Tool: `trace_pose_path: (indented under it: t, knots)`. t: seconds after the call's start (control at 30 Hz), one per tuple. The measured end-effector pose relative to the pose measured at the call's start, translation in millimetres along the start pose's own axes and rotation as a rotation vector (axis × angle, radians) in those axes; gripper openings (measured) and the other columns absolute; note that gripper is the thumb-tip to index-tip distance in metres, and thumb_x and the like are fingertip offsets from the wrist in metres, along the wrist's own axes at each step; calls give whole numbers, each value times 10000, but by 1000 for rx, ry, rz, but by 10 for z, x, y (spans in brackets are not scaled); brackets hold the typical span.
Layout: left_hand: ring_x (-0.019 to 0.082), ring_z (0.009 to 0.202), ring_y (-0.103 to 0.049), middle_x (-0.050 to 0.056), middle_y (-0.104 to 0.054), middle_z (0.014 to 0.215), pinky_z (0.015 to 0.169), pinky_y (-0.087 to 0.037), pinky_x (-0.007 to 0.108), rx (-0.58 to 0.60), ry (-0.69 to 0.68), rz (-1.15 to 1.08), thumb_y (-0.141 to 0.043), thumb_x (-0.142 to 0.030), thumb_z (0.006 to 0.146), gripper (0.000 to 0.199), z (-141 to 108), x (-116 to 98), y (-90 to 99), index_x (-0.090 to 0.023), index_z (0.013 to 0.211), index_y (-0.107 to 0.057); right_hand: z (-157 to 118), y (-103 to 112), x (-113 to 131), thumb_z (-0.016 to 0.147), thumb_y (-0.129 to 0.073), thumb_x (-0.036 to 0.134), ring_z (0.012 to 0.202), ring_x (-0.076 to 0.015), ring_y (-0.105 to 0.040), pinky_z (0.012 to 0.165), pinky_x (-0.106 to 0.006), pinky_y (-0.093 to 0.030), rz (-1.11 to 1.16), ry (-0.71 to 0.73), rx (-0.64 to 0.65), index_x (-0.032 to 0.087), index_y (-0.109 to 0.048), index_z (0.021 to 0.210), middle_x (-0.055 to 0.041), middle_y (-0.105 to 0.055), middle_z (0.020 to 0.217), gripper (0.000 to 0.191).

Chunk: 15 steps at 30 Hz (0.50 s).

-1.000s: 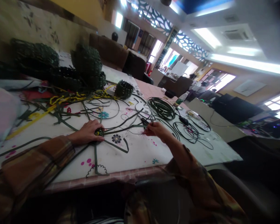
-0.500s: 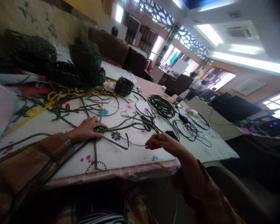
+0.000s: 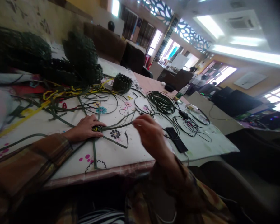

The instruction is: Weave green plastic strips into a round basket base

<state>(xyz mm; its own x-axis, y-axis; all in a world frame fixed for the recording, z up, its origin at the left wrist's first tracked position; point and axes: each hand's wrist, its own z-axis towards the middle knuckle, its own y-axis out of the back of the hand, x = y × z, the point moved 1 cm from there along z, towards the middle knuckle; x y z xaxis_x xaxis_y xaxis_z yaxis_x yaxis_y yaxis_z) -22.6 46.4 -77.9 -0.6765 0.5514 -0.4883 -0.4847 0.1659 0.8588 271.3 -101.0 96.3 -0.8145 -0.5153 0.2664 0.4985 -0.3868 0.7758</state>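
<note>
My left hand [image 3: 84, 127] rests on the table, its thumb and fingers closed around a small woven centre [image 3: 97, 128] of dark green strips with a bit of yellow. Flat green strips [image 3: 95, 152] spread outward from that centre over the tabletop. To the right, my right hand [image 3: 148, 132] is raised just above the table, its fingers pinched on the end of a green strip [image 3: 118, 126] that runs back to the centre. The fingertips of this hand are partly blurred. One bent strip [image 3: 121, 145] lies in front, beside a printed black flower.
Coiled dark strip [image 3: 161, 102] lies beyond my right hand, with a black phone-like slab [image 3: 176, 140] nearer. A small woven basket [image 3: 122, 83] and larger dark woven baskets [image 3: 80, 59] stand at the back left, near yellow strips [image 3: 46, 99]. A bottle [image 3: 182, 92] stands farther right.
My right hand has moved left and slightly up, closer to the woven centre, uncovering the black slab. My left hand has stayed on the centre.
</note>
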Motion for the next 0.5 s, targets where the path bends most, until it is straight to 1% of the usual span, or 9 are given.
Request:
trace_pose_path:
  t: [0.03,0.07,0.13,0.2,0.27,0.3,0.37,0.43,0.5]
  knots:
    - [296,1057,-554,66,-582,1114,1003,-404,405,1,1,1,-761,-823,816,656,-2,-4,4,-378,1290,-854,80,-151,43,1088,-536,139,1088,-216,-724,965,-326,-586,-1,33,121,213,-796,992,-114,-787,1151,287]
    - [297,1056,-552,66,-583,1113,1004,-405,406,4,4,5,-763,-823,816,654,-3,-7,6,-378,1287,-854,164,-282,77,1086,-528,116,1120,-225,-711,1000,-329,-567,-27,60,221,197,-803,1003,-122,-789,1179,298]
    - [295,1043,-549,67,-583,1102,995,-409,407,7,16,20,-774,-824,805,658,-2,-11,9,-373,1277,-858,336,-467,126,1096,-511,103,1167,-247,-695,1050,-342,-527,-120,71,426,158,-814,1057,-139,-790,1203,310]
    - [293,1025,-546,68,-583,1091,981,-414,405,6,16,32,-779,-832,799,669,0,-12,8,-366,1271,-861,487,-560,164,1101,-524,124,1149,-264,-710,1010,-342,-517,-216,34,624,123,-818,1090,-165,-792,1197,294]
    - [291,1015,-545,69,-583,1085,970,-417,404,-1,6,35,-773,-841,805,672,2,-11,6,-368,1275,-860,591,-617,185,1091,-534,123,1096,-271,-744,917,-329,-518,-285,-28,829,92,-815,1138,-191,-800,1170,287]
    - [289,1011,-545,68,-583,1083,967,-417,404,-4,0,35,-770,-843,809,672,4,-9,5,-373,1280,-859,622,-648,184,1080,-533,109,1085,-276,-760,879,-323,-514,-307,-57,909,77,-810,1171,-204,-806,1165,294]
    - [286,1003,-543,67,-581,1076,963,-415,405,-3,-4,32,-772,-846,808,669,5,-5,3,-384,1284,-858,652,-728,160,1056,-528,82,1125,-295,-775,853,-320,-512,-336,-100,983,52,-795,1235,-227,-811,1186,323]
    - [285,1002,-541,66,-579,1076,964,-410,408,-2,-9,29,-774,-847,807,668,3,-2,2,-395,1293,-854,651,-821,113,1043,-528,79,1186,-308,-772,873,-321,-518,-349,-135,973,44,-784,1276,-245,-807,1232,348]
    - [286,1007,-539,66,-578,1078,968,-407,408,-5,-15,25,-769,-851,812,671,-2,-2,2,-401,1302,-850,639,-899,65,1064,-529,134,1208,-309,-770,909,-330,-527,-343,-180,949,61,-790,1281,-250,-804,1263,347]
